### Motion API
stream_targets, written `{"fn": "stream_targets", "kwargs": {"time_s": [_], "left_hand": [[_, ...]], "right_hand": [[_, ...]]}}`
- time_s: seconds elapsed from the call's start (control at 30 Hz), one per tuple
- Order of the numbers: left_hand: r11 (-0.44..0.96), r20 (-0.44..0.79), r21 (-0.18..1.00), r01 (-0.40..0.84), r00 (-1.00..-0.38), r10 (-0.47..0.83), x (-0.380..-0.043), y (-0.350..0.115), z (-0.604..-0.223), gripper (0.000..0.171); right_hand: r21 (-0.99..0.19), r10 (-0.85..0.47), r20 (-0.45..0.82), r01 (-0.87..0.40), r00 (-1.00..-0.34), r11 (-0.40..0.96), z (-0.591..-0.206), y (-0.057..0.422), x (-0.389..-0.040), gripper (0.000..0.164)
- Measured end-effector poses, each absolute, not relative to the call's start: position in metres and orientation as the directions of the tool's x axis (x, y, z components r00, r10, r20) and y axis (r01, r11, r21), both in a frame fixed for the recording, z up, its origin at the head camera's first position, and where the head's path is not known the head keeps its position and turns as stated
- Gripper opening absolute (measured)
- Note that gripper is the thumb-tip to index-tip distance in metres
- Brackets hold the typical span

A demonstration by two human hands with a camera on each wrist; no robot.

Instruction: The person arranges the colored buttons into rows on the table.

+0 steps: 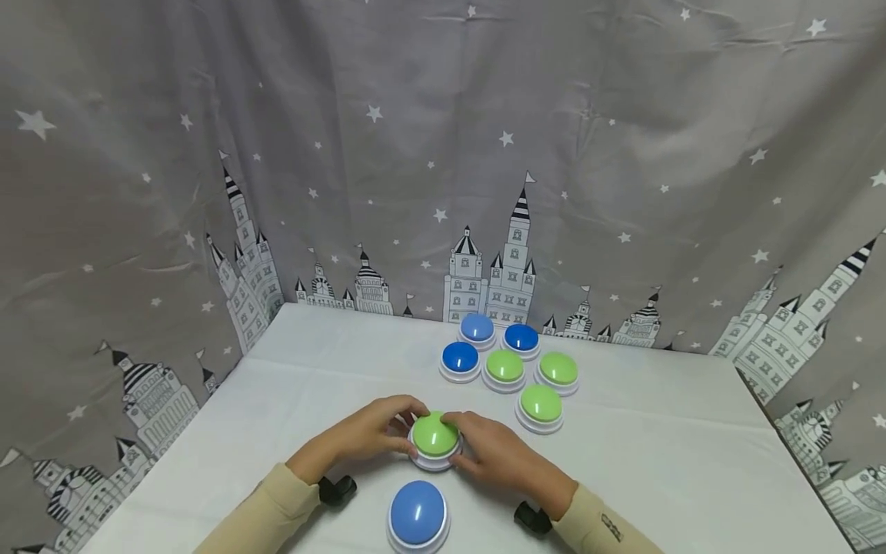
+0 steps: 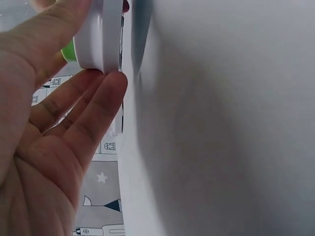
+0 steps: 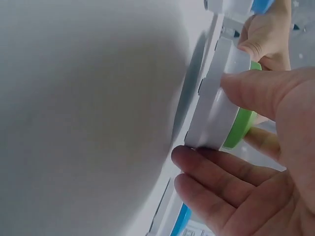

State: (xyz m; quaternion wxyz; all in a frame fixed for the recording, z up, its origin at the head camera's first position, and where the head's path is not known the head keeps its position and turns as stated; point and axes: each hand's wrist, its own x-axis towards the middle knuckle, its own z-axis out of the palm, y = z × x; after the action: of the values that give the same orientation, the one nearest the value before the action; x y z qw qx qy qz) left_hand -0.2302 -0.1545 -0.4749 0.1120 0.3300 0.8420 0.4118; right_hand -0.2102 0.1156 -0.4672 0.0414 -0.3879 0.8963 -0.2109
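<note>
Backdrop (image 1: 415,154): gray, w/ white stars & castle print; hangs behind white tabletop (image 1: 692,446). Sleeves (image 1: 270,504): beige, enter from bottom edge. Hands: L hand (image 1: 363,432) & R hand (image 1: 494,455) hold green button (image 1: 434,435) between them, fingers curved at opp. sides of its white base. Cluster (image 1: 504,365): 6 btns. beyond & right of green button; 3 green, 2 dk. blue, 1 lt. blue. Blue button (image 1: 418,512): on tabletop, near side of green button, apart from it. Green button: dome up, approx. ctr. front of tabletop; base contact w/ tabletop: can't tell. Wrist units (image 1: 337,491): black, 1 per wrist.
</note>
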Motion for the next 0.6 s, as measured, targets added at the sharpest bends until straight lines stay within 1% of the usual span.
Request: {"fn": "stream_targets", "kwargs": {"time_s": [0.23, 0.6], "left_hand": [[0.444, 0.111, 0.746, 0.497, -0.749, 0.653, -0.223, -0.160, -0.477, 0.053], [0.400, 0.142, 0.759, 0.513, -0.730, 0.668, -0.217, -0.163, -0.478, 0.052]], "right_hand": [[-0.386, -0.721, 0.091, -0.692, -0.687, 0.610, -0.467, 0.110, -0.203, 0.056], [-0.371, -0.731, 0.096, -0.706, -0.675, 0.603, -0.471, 0.108, -0.201, 0.055]]}}
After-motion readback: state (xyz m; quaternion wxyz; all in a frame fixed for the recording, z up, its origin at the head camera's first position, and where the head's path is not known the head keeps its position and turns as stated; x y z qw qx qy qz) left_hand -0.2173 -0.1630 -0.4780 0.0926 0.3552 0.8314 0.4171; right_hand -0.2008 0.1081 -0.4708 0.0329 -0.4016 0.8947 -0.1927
